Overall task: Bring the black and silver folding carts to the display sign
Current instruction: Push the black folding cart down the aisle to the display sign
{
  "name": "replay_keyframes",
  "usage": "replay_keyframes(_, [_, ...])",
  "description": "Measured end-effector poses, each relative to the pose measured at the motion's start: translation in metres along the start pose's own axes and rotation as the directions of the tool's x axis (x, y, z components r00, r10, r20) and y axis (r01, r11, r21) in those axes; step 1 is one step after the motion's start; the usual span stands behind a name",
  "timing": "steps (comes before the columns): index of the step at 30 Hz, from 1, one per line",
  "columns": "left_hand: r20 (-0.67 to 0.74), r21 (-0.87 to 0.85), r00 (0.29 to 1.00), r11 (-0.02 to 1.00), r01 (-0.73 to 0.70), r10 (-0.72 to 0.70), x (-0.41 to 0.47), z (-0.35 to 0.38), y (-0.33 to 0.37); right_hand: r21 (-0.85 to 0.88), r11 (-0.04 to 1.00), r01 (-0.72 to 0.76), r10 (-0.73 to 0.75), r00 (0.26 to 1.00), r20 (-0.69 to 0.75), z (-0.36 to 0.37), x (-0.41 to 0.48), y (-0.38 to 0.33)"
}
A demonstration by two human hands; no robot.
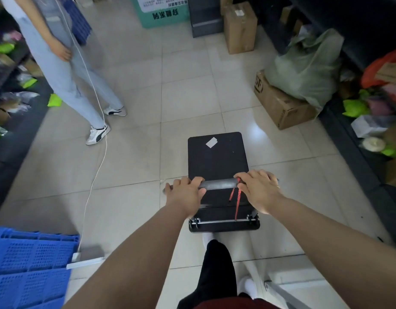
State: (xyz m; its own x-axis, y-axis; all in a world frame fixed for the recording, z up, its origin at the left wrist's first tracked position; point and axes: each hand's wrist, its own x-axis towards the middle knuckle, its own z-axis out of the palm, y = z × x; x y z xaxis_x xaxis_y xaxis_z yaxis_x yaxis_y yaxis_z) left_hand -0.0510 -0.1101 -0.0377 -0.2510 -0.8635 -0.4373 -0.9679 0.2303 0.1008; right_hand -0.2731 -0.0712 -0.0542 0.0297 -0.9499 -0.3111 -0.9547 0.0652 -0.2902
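1. Both grips closed on the cart handle [219,183]: left hand [184,194] wrapped over its left end, right hand [259,189] wrapped over its right end, fingers curled round the grey bar.
2. Red strap [236,204] hangs from the bar just beside the right hand, running down to the silver hinge rod at the base of the handle.
3. Black folding cart [217,157] sits on the tiled floor [181,90] directly ahead of and below the hands; its deck stretches away from the handle, flat, wheels not visible.
4. Small white label [211,142] stuck on the far part of the deck, tilted; no text readable.
5. Person's own dark trouser leg and white shoes show just behind the cart base.
6. Blue plastic crate [30,266] at lower left, well apart from the cart; a white cable [96,121] runs across the floor beside it.
7. Another person in light jeans stands at upper left; trainers [96,134] carry a dark side stripe, brand not readable.
8. Cardboard box [279,103] at right shows "SF" printed on its end; a pale green bag [308,65] rests on top of it.
9. Green display sign [163,12] at far top centre, well ahead of the cart, carries Chinese characters seen upside down; not legible enough to transcribe.
10. Tall cardboard box [239,27] stands right of the sign, with a small white label, text too small.
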Motion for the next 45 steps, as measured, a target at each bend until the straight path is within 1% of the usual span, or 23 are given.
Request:
replay_keyframes(5, [0.005,0.003,1.0,1.0,-0.012,0.012,0.058,-0.025,-0.011,-0.045,0.996,-0.074,0.076,0.996,0.037,-0.026,0.058,-0.002])
replay_keyframes(7, [-0.006,0.019,1.0,1.0,-0.023,0.023,0.083,-0.036,-0.016,-0.062,0.991,-0.121,0.122,0.992,0.022,-0.032,0.081,-0.005])
replay_keyframes(11, [-0.042,-0.006,0.999,0.999,-0.032,0.031,0.126,-0.05,-0.024,-0.016,0.986,-0.163,0.163,0.986,-0.015,-0.038,0.119,-0.004])
replay_keyframes(15, [-0.049,-0.004,0.999,1.0,-0.024,0.024,0.157,-0.064,-0.03,-0.004,0.989,-0.145,0.145,0.989,-0.028,-0.046,0.151,-0.002])
replay_keyframes(20, [-0.038,-0.015,0.999,1.0,-0.008,0.007,0.197,-0.086,-0.028,0.005,0.995,-0.104,0.104,0.994,0.027,-0.07,0.197,0.009])
replay_keyframes(27, [-0.037,-0.061,0.998,0.997,0.053,-0.056,0.259,-0.116,0.002,-0.016,0.999,-0.036,0.036,0.999,-0.007,-0.101,0.265,0.051])
replay_keyframes(32, [-0.028,-0.1,0.991,0.987,0.128,-0.132,0.313,-0.141,0.035,0.004,1.0,0.013,-0.013,0.997,0.075,-0.135,0.331,0.094])
replay_keyframes(37, [-0.037,-0.125,0.982,0.976,0.178,-0.184,0.366,-0.165,0.063,-0.007,0.997,0.073,-0.072,0.994,0.084,-0.168,0.392,0.129])
replay_keyframes(41, [-0.01,-0.14,0.978,0.969,0.203,-0.207,0.406,-0.185,0.073,-0.019,0.996,0.091,-0.088,0.99,0.11,-0.191,0.435,0.143])
replay_keyframes(45, [-0.013,-0.137,0.976,0.967,0.213,-0.217,0.448,-0.205,0.066,-0.015,0.995,0.098,-0.096,0.989,0.113,-0.206,0.478,0.144])
